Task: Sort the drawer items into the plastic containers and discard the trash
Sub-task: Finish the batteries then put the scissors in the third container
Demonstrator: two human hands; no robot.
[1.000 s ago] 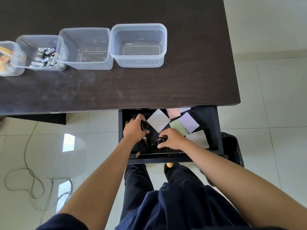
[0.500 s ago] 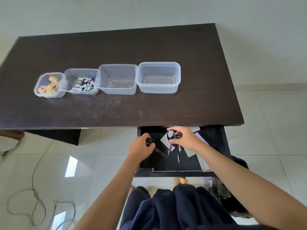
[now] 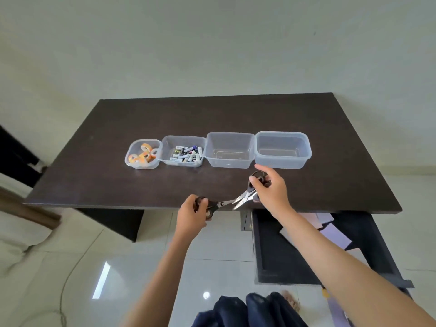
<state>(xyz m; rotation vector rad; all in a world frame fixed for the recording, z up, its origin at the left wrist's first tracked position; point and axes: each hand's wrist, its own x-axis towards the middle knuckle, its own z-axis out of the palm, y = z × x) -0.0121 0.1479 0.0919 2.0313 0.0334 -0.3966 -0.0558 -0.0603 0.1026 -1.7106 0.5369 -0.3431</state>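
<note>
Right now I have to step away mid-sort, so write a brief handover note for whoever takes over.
Left hand: holds a pair of black-handled scissors.
Right hand: holds a second black-handled pair above the dark wooden table.
Done: tape rolls in the small clear tub, batteries in the next tub.
Left: both scissors still need a tub, two clear ones look empty; pastel paper notes remain in the open black drawer.

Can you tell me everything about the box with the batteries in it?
The battery box is a clear, squarish plastic tub with no lid, standing upright on the dark table. It is second from the left in a row of four and touches its neighbours on both sides. A jumbled heap of small batteries covers its bottom. No hand touches it.
</note>
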